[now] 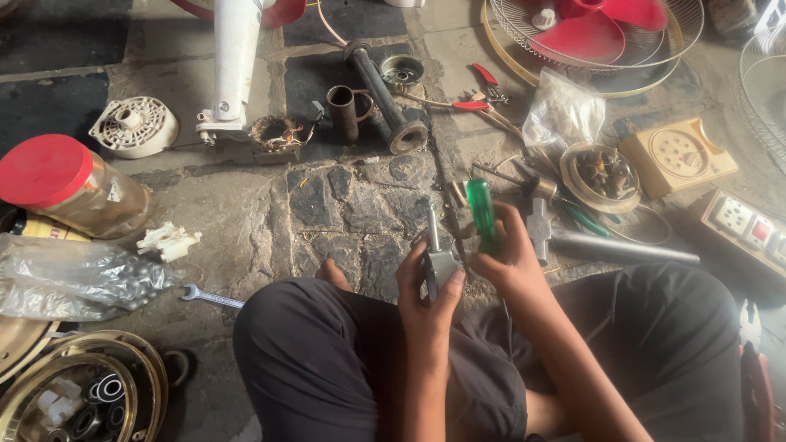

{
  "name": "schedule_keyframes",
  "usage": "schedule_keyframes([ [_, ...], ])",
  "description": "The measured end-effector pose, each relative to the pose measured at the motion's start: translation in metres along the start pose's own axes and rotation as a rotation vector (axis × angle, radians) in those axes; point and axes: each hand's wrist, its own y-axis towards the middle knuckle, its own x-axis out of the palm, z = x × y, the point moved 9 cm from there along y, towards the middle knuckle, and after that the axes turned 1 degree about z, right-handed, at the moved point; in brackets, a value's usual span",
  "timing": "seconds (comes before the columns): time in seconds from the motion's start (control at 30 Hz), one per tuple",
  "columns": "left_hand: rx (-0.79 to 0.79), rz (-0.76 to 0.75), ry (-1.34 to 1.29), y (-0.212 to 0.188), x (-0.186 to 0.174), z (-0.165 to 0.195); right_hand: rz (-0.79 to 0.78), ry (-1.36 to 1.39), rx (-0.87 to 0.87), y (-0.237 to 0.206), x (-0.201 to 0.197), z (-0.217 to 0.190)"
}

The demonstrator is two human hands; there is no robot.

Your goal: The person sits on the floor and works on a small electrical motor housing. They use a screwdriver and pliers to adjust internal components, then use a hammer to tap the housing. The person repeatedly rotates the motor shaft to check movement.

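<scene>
Head view: left hand (427,299) grips metal part (436,260), shaft upright; right hand (509,255) just beside holds green-handled screwdriver (481,214) (handle up).

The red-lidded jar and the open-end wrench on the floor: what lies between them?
In the head view, a small white plastic part lies on the stone floor between the jar and the wrench.

A small grey metal part (438,263) with a bright shaft standing upright from its top sits above the lap. Just beside it, to the right, a screwdriver (481,214) with a translucent green handle points handle-up, its blade hidden.
</scene>
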Motion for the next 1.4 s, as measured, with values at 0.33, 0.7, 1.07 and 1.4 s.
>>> schedule_keyframes([
  [0.33, 0.016, 0.001, 0.042, 0.001, 0.0, 0.006, -0.003, -0.209, -0.029, 0.007, 0.0, 0.013],
  [0.7, 0.076, -0.023, 0.12, -0.001, 0.003, 0.006, 0.015, -0.126, 0.052, 0.007, -0.002, 0.018],
  [1.07, -0.013, -0.06, 0.029, -0.003, 0.009, 0.003, 0.125, -0.238, 0.158, 0.007, -0.016, 0.025],
  [1.4, -0.021, -0.061, 0.03, -0.003, 0.011, 0.011, 0.058, 0.048, 0.084, 0.001, -0.008, 0.023],
])
